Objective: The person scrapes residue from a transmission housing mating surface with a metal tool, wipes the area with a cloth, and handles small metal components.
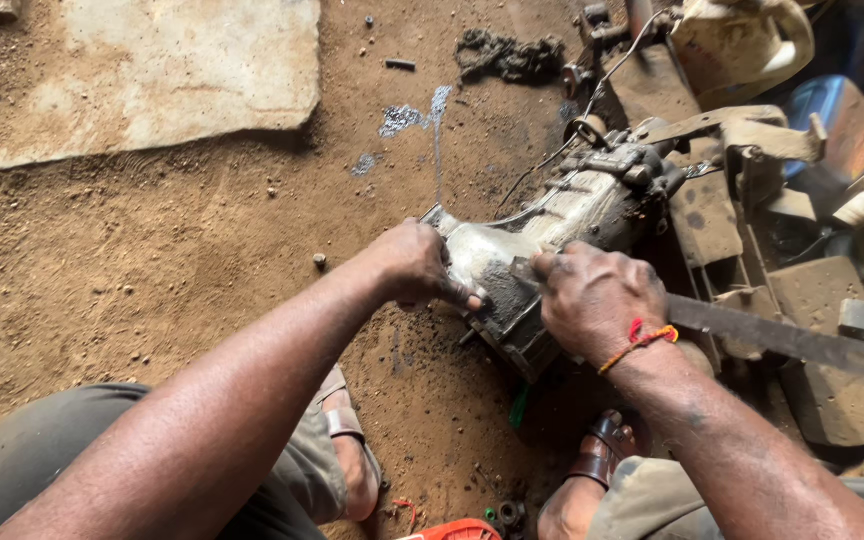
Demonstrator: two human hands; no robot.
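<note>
- On the dirt floor, head view: greasy metal gearbox housing (542,235) lies on its side, near end pointing at the person, far end up against scrap metal parts (752,200) at right.
- Left hand (414,262): fingers curled, pressed on the left edge of the housing's near end. Steadying grip, partly closed; nothing separate held in it.
- Right hand (597,300): closed fist around a long flat metal blade (772,335). Blade sticks out to the right past the wrist, its working end under the fingers at the housing's near face. Contact point hidden by the hand.
- Red and orange thread band (644,340) on the right wrist.
- Thin cable (592,100) runs from the top of the housing up toward the far parts.
- Both feet in brown sandals (347,425), just below the housing.
- Flat stone slab (167,75) top left, well apart from the work.
- Dark oily clump (507,55) on the dirt beyond the housing.
</note>
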